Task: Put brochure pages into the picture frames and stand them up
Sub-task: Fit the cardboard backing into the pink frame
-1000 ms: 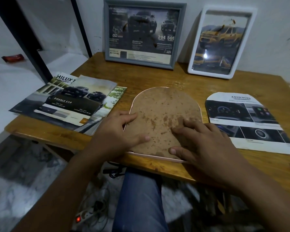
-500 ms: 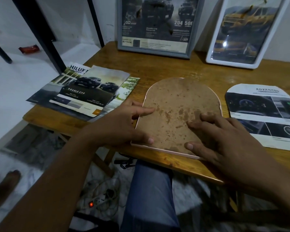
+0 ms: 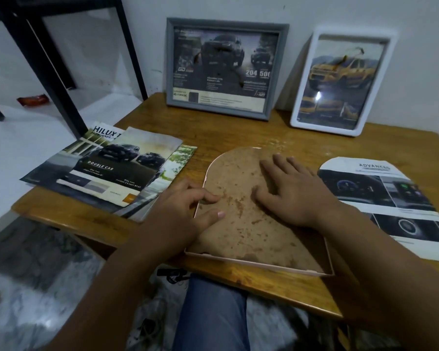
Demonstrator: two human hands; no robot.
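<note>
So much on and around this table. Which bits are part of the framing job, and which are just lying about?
Part of the job:
arched frame, face down under both hands
cut page
brochure stack
grey frame and white frame, filled, standing

Lying about:
red wrapper
power strip cables
black stand legs

Arch-topped frame face-down at table front edge, both hands on its back: left hand at left rim, right hand further back. Brochure stack left; cut page right. Two filled frames stand behind, against wall.
</note>
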